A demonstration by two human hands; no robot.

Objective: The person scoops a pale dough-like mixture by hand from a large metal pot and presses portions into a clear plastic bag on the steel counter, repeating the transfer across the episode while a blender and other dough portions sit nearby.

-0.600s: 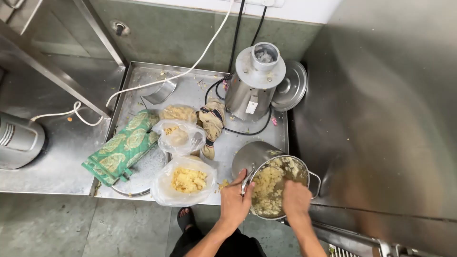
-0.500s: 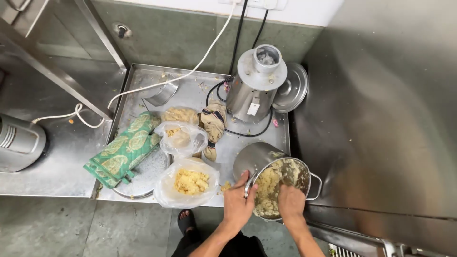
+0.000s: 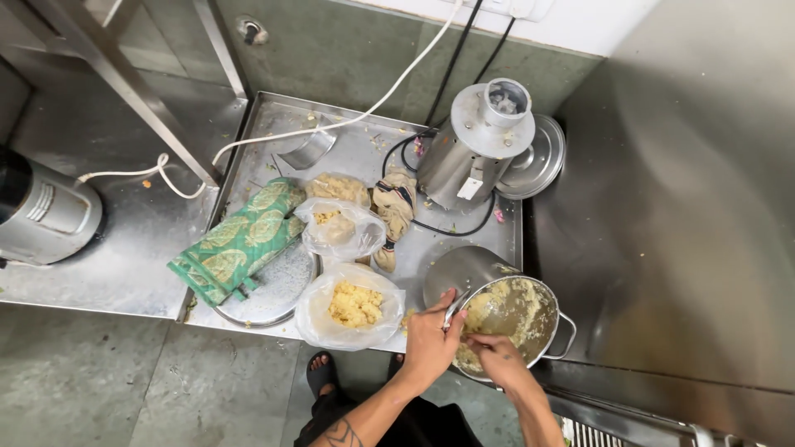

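Note:
A steel pot (image 3: 553, 308) tilted on its side holds yellow mashed food (image 3: 507, 308) at the front right of the steel tray. My left hand (image 3: 431, 341) grips the pot's near rim. My right hand (image 3: 495, 358) reaches into the pot mouth, fingers in the yellow mash. Left of the pot lies an open clear plastic bag (image 3: 352, 305) holding yellow crumbly food.
A steel grinder machine (image 3: 476, 149) with black cables stands at the back, a round steel lid (image 3: 538, 161) beside it. A green patterned cloth (image 3: 240, 240) lies on a round plate; another plastic bag (image 3: 341, 225) and a knotted cloth bundle (image 3: 396, 203) sit mid-tray. A second appliance (image 3: 41, 211) stands far left.
The view has shifted a little. My right hand has moved lower and deeper into the pot's mash, while my left hand keeps its grip on the rim.

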